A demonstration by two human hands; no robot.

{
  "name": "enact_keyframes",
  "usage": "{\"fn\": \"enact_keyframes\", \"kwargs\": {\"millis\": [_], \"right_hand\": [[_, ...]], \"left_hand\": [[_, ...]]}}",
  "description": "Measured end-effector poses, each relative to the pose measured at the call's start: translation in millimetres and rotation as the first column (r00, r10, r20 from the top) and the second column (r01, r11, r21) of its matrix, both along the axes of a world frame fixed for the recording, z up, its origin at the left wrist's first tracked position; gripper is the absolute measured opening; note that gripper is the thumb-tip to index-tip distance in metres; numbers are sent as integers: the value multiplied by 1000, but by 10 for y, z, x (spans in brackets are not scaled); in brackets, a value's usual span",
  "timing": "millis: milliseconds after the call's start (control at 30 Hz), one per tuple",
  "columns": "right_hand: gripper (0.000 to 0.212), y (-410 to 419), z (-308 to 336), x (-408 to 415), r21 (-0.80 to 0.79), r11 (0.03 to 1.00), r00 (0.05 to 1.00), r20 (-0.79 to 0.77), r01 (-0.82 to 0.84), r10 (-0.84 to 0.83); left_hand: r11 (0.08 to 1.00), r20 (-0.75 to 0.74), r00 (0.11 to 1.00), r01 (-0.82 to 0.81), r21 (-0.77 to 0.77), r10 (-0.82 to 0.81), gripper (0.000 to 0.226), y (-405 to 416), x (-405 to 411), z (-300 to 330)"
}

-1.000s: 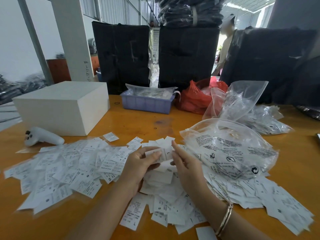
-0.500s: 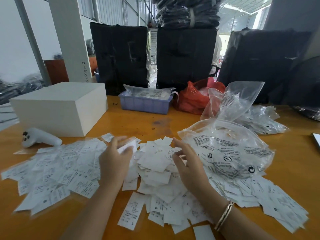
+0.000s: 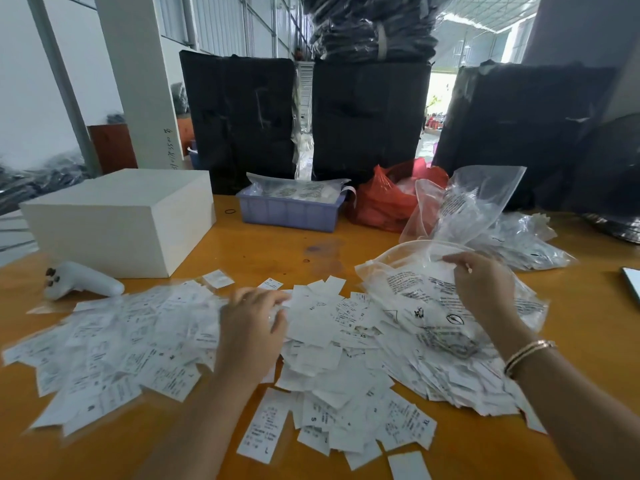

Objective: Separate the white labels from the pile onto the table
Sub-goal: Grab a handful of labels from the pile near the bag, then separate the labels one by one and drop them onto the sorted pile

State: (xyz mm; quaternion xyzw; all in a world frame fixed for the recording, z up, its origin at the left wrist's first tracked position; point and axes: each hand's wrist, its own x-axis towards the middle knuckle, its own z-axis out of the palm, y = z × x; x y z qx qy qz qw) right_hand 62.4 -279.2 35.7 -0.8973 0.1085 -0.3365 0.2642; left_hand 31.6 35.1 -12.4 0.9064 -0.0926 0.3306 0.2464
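A heap of white printed labels [image 3: 332, 344] covers the middle of the orange table [image 3: 277, 251]. To its left lies a flatter spread of labels [image 3: 114, 344]. My left hand [image 3: 252, 327] rests palm down where the spread meets the heap, fingers relaxed over the labels; I cannot see anything held under it. A clear printed plastic bag [image 3: 415, 292] lies on the right side of the heap. My right hand [image 3: 481, 289], with a bracelet on the wrist, pinches the bag's upper edge.
A white box [image 3: 114, 220] and a white controller [image 3: 83, 280] sit at the left. Behind are a purple tray [image 3: 289, 213], a red bag [image 3: 381, 202], more clear bags [image 3: 464, 202] and black wrapped bundles [image 3: 370, 116]. A flat device's edge [image 3: 632, 282] shows at far right.
My left hand carried a label from the heap leftward and now lies flat at the spread's edge. My right hand left the heap and moved right and up to take the bag's edge.
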Motion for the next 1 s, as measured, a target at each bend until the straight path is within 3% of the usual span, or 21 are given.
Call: {"fn": "enact_keyframes", "kwargs": {"millis": [33,100,167,267,367,533,600,700,800,900,1000], "right_hand": [[29,-115,-19,72,-102,995,977,-211,15,-36],[23,-245,-70,164,-247,968,837,-537,-42,-101],[29,-270,-145,214,-339,936,754,-637,-89,-159],[23,-222,-209,258,-362,931,823,-541,-43,-172],[9,-184,-185,252,-270,962,867,-487,-31,-109],[24,-186,-149,199,-156,988,894,-442,2,-72],[28,-174,-133,159,-106,994,949,-313,13,-45],[22,11,-49,19,155,985,997,18,-78,76],[14,379,16,-195,243,909,938,167,-338,304],[17,787,-65,-400,198,805,825,47,-560,563],[16,1109,-164,-494,221,732,744,-39,-645,667]], "left_hand": [[991,-21,992,128,27,-128,23,-47,-24,-18],[951,-130,947,304,60,-295,19,-116,-52,-56],[925,-202,910,377,40,-362,16,-152,-41,-97],[917,-222,894,400,2,-389,14,-143,-18,-117],[916,-209,895,401,-10,-394,13,-125,-18,-110],[908,-193,889,418,-23,-415,13,-137,-23,-106],[911,-186,893,412,-30,-410,15,-133,-23,-105],[910,-170,895,401,-101,-413,20,-140,-33,-82],[891,-150,894,377,-254,-422,26,-161,-55,-52],[863,-170,884,357,-358,-437,24,-165,-89,3],[830,-196,848,389,-400,-492,39,-163,-122,42]]}}
